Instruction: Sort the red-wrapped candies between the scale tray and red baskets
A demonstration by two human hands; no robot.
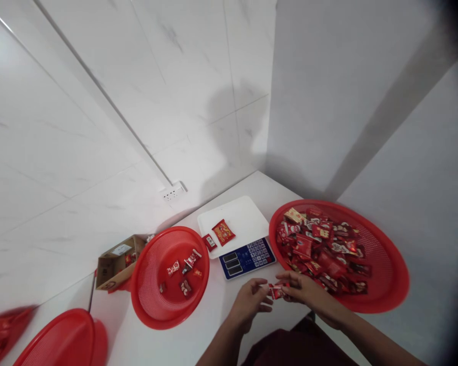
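Both hands meet over the white table's front edge, holding a small red candy packet (277,292) between them. My left hand (250,301) pinches its left end and my right hand (303,288) grips its right end. Just behind the hands stands a white scale (248,216) with a blue keypad (247,257); a red packet (223,232) lies on its platform and a smaller one (209,242) hangs at its left edge. To the right, a red basket (385,297) is heaped with several red wrapped candies. A red basket (152,300) on the left holds a few packets.
A brown cardboard box (114,264) sits behind the left basket. More red baskets (66,340) stand at the lower left. White tiled walls enclose the corner, with a socket (172,192) low on the left wall.
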